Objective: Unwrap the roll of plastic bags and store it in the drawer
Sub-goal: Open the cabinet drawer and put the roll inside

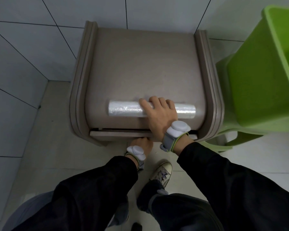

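Wall: grey tiles [23, 52] are seen on the far left, behind the small cabinet.
Cabinet: a brown bedside cabinet [140, 64] is stood against the wall, and its flat top is used as the surface for the roll.
Left hand: the left hand [143, 144] is held low at the front edge of the drawer. The fingers are hidden under that edge, so it cannot be told if they are curled or straight. It is likely placed there so the drawer can be pulled.
Drawer: the drawer [120, 133] is seen open only a crack, with a thin dark gap above its front. Not enough room is shown for the roll yet.
Roll: the roll of plastic bags [123, 109] is laid on its side on the surface, near the front edge, just above the drawer. It looks shiny and see-through. Whether a wrapper is on it cannot be told.
Right hand: the right hand [160, 114] is laid over the right half of the roll, with the fingers [153, 100] bent over its top. The roll is probably gripped this way so it cannot roll away and can be lifted.
Chair: a green plastic chair [260, 77] is stood just beside the cabinet on the right.
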Demonstrator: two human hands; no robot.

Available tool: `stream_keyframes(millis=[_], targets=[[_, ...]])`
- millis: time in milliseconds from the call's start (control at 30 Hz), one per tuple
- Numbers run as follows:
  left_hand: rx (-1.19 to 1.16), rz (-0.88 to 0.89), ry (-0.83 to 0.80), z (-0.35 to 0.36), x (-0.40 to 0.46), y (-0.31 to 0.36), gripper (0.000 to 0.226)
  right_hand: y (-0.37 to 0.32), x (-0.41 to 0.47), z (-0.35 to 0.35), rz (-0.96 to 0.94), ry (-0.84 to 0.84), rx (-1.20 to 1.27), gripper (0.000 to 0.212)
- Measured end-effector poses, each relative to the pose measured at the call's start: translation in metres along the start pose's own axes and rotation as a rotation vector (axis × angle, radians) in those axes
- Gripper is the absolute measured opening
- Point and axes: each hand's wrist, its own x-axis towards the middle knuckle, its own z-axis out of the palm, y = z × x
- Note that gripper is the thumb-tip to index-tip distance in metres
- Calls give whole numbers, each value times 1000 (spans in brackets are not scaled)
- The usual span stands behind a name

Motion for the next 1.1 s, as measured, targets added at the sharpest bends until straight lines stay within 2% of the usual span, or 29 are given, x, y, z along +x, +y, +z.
stream_keyframes(millis=[133,300,467,633,967,1100], targets=[[36,-4,-23,10,-14,5,24,-5,-11,6,-10,17,-9,42],[-38,-30,-17,19,-23,12,25,-12,-27,6,3,26,-15,43],[-5,-16,22,20,-38,19,24,-22,-44,2,11,-74,47,48],[-118,-1,17,23,-51,21,28,-26,-60,13,-41,-134,44,43],[-279,-89,51,29,-62,26,34,-31,-78,48,-57,-94,4,37],[-181,-37,33,36,-60,24,26,-27,-77,58,-32,-113,26,37]])
